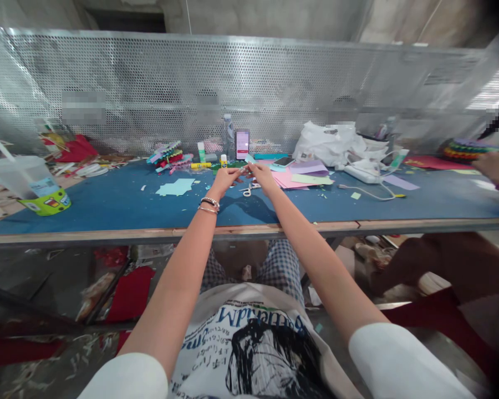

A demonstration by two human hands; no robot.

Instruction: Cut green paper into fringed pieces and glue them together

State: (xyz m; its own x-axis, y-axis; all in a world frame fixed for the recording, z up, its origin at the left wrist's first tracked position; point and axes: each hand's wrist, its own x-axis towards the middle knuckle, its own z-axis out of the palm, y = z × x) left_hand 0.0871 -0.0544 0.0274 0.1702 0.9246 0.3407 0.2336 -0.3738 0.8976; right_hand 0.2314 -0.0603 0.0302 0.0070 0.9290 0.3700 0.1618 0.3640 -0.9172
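Observation:
Over the blue tabletop, my left hand (228, 179) and my right hand (261, 175) meet with their fingertips pinched together. A small piece of light blue paper (249, 159) sticks up from the fingers of my right hand. My left fingers are closed against the same spot; what lies between them is too small to make out. White-handled scissors (248, 192) lie just below the hands, their blades partly hidden by my right hand. A sheet of light blue paper (176, 187) lies to the left. Pink paper sheets (293, 180) are stacked right of my right hand.
Behind the hands stand a phone (242, 145), a clear bottle (228, 136) and glue sticks (201, 152). Colourful folded pieces (169, 158) lie left. A plastic cup (25, 176) stands far left. A white bag (328, 144) and cable (370, 194) lie right. Another person's hand (497, 169) is far right.

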